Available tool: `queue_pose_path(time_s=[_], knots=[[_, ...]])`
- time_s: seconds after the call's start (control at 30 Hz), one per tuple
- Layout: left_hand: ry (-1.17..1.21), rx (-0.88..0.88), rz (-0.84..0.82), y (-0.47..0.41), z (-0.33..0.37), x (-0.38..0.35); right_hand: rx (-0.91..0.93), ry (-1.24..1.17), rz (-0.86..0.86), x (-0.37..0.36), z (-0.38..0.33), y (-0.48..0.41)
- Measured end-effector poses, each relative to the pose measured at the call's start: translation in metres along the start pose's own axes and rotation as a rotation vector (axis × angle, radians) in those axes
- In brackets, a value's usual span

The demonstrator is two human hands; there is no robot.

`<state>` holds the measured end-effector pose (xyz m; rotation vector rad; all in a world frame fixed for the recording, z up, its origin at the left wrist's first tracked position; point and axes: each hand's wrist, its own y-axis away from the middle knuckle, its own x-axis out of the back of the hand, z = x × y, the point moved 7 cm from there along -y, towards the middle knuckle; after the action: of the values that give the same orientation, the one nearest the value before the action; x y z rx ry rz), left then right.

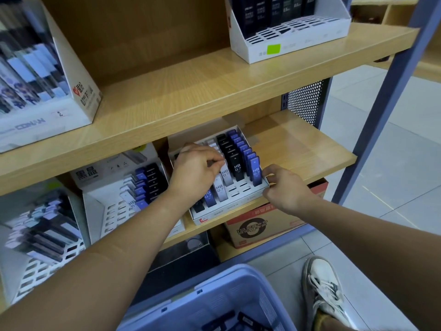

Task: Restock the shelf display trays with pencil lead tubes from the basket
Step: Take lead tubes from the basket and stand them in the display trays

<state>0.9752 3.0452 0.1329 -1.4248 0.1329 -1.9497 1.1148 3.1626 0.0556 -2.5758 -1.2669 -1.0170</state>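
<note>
White tray (pixel 226 210) was judged partly restocked: tubes (pixel 236 163) were stood in rear rows, front slots (pixel 235 189) left empty. One grey tube (pixel 225 174) was pinched by the left hand (pixel 195 173); the tray's corner was gripped by the right hand (pixel 284 187). More were seen in the basket (pixel 226 275).

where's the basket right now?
Head view, bottom centre: the blue basket sits on the floor below the shelves, just left of the white sneaker, with a few dark tubes inside.
</note>
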Motion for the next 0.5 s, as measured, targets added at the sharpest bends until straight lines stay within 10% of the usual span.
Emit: queue_pose_path(time_s=[0.3,0.5], knots=[[-0.068,0.009,-0.232,0.02,0.003,-0.002,0.046,0.256,-0.081,-0.001,-0.01,0.004],[0.17,0.224,0.029,0.083,-0.001,0.037,0.1,0.802,-0.196,-0.008,-0.038,0.027]])
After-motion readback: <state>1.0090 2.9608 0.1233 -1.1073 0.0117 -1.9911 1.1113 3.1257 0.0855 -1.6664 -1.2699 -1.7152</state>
